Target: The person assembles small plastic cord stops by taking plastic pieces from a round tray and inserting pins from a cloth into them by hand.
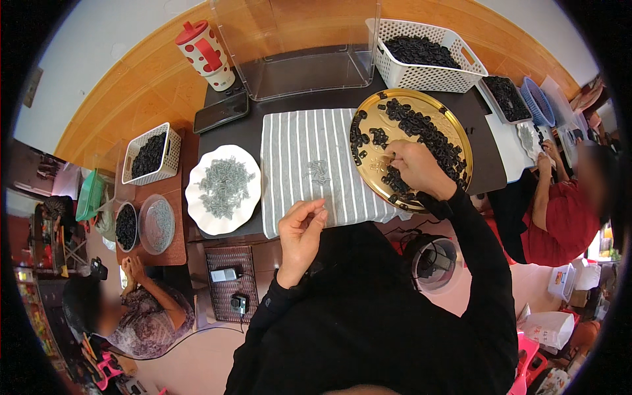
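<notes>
My left hand (301, 236) is over the near edge of a grey-and-white striped cloth (286, 145), thumb and forefinger pinched together; whatever sits between them is too small to name. A little pile of thin, clear-grey pieces (318, 172) lies on the cloth just beyond it. My right hand (421, 168) reaches over a round gold tray (372, 168), fingers closed and pointing down; what they grip is hidden. Small black parts (428, 135) are spread across the tray around that hand. To the left, a white scalloped plate (197, 214) carries a heap of similar clear-grey pieces (227, 186).
A white basket (428, 76) of black parts stands at the back right, beside a clear plastic box (303, 79). A dotted tumbler (207, 56) and a phone (222, 113) are at the back left. One person (131, 316) works at left, another (566, 210) at right.
</notes>
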`<state>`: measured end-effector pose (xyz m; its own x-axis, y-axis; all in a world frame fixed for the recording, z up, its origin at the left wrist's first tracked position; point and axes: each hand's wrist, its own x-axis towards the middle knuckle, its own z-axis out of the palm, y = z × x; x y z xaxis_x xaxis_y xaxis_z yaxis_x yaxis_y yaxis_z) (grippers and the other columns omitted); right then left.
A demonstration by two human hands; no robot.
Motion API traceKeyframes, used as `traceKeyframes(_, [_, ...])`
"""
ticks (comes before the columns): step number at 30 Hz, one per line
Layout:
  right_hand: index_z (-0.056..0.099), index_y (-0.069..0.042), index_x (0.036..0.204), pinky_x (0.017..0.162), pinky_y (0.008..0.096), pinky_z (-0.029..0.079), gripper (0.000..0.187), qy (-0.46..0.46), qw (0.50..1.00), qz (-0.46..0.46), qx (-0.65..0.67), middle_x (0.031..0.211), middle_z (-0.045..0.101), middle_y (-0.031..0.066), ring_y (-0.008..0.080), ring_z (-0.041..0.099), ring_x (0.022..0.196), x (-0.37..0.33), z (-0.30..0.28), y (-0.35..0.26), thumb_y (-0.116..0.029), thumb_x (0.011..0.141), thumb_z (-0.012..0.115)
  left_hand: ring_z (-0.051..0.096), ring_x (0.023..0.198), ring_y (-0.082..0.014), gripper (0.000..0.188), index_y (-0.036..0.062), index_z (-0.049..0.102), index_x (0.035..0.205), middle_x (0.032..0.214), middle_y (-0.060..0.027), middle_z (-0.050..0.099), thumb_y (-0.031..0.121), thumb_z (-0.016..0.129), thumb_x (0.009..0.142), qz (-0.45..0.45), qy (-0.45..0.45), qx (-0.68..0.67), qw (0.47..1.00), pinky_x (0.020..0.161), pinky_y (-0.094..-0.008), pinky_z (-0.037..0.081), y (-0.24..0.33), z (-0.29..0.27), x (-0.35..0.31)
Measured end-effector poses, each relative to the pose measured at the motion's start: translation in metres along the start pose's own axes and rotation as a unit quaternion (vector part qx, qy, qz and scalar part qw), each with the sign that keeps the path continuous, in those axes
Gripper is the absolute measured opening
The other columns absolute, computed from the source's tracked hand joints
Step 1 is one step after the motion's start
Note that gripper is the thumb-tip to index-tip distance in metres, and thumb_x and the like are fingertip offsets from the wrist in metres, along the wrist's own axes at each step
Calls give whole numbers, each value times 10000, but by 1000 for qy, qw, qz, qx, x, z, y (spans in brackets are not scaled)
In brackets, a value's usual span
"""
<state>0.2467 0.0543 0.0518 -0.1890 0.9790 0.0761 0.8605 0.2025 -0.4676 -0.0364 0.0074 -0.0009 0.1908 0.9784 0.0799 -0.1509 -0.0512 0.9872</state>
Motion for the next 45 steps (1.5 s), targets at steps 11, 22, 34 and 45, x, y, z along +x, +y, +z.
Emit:
traceKeyframes(11, [643, -34, 862, 715, 336, 477, 156, 125, 948, -160, 246, 988, 559, 119, 275, 577, 895, -36, 37, -112, 52, 731, 641, 653, 779, -176, 256, -49, 632, 1135, 957, -157, 676, 128, 548, 970, -178, -149, -350, 907, 614, -251, 515, 17, -1, 0])
traceKeyframes(22, [627, 43, 922, 710, 388, 481, 221, 152, 979, -93, 100, 947, 543, 159, 339, 569, 824, -34, 56, -90, 97, 715, 568, 586, 697, -106, 172, -44, 681, 1026, 842, -60, 624, -53, 622, 865, -64, -57, -179, 980, 602, -210, 464, 10, -4, 7])
traceKeyframes(34, [575, 11, 819, 687, 377, 473, 133, 117, 986, -59, -106, 856, 504, 140, 306, 556, 822, -36, 60, -79, 57, 695, 572, 608, 715, -124, 211, -36, 677, 1062, 869, -83, 636, -75, 603, 869, -60, -61, -176, 981, 612, -227, 483, 1, 10, 14])
traceKeyframes(45, [610, -3, 937, 686, 202, 429, 40, 101, 844, 54, 523, 846, 576, -6, 65, 529, 758, -45, 60, -97, -3, 920, 574, 591, 750, -101, 284, -11, 644, 1147, 888, -62, 614, -74, 593, 874, -7, -73, -136, 988, 610, -218, 488, 9, 24, 12])
